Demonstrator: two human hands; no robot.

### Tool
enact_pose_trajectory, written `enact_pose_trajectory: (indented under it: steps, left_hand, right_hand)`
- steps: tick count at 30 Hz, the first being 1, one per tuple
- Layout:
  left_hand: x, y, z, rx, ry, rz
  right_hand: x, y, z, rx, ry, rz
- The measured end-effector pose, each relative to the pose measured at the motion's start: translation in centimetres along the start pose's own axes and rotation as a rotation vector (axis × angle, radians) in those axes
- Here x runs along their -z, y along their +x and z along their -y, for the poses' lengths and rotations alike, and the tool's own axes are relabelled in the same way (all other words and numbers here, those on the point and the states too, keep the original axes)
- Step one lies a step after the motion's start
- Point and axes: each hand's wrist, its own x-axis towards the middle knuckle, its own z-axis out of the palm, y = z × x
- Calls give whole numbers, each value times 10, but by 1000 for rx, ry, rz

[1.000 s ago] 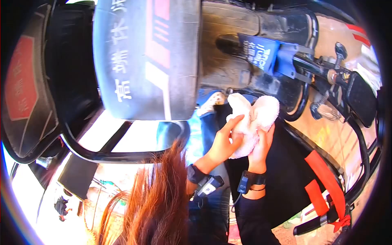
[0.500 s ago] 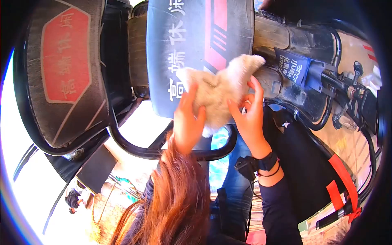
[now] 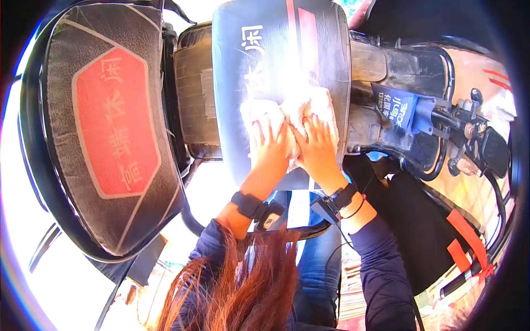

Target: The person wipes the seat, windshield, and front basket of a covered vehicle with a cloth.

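A pale, fluffy cloth (image 3: pixel 310 105) lies bunched on the dark seat cushion (image 3: pixel 234 66), which bears white characters and red stripes. My left hand (image 3: pixel 270 144) rests flat on the left part of the cloth, fingers spread. Beside it, my right hand (image 3: pixel 318 146) lies on the right part, its fingers also stretched out. Both palms face down, and part of the cloth is hidden beneath them. Strong glare washes out the cushion just beyond the cloth.
To the left stands a dark seat backrest (image 3: pixel 116 121) with a red panel. A blue printed sign (image 3: pixel 397 105) and the handlebar (image 3: pixel 450 118) are at right. A black metal rail (image 3: pixel 309 230) runs below the cushion. Red tape (image 3: pixel 468 234) wraps a bar at lower right.
The cloth was held up and handled between both hands; now it is down on the cushion under flattened palms. The view has shifted, showing more of the left backrest.
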Motion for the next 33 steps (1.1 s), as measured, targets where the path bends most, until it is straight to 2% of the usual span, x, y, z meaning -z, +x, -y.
enact_pose_trajectory:
  steps: [1,3,4,9,12,14,17,20,23,28,29,31,33]
  left_hand:
    - [3,7,1,-3,-3,-5]
    - [12,21,4,-10,-59,-155]
    - [19,29,4,19,1,-117]
    - [38,75,16,-2,47,-193]
    - [38,77,16,-18,36,-137]
    - [34,64,13,-16,-13,-214]
    - [32,35,-1,20,-138,-129]
    - [28,15,-9,42,-110,-16]
    - [30,22,2,60,-11,-40]
    - [50,56,24,212,72,-315]
    - [55,66,34,103,266,-350]
    - [61,95,56,247,225,-367]
    - [77,115,69,172,29,-488]
  right_hand:
    - [0,5,-1,0,-6,-2]
    - [1,21,-6,-24,-38,-55]
    - [3,33,-9,-27,-46,-69]
    - [15,82,-25,-83,-104,-118]
    - [15,79,-26,-94,-98,-89]
    - [16,68,-23,-97,-93,-78]
    - [18,36,-8,-130,10,-51]
    - [12,19,-6,-151,-5,-23]
    - [6,30,-13,-90,-6,-46]
    - [15,120,-24,136,97,-209]
    - [10,141,-26,188,61,-263]
    - [6,181,-28,236,25,-321]
    - [13,214,-28,269,65,-380]
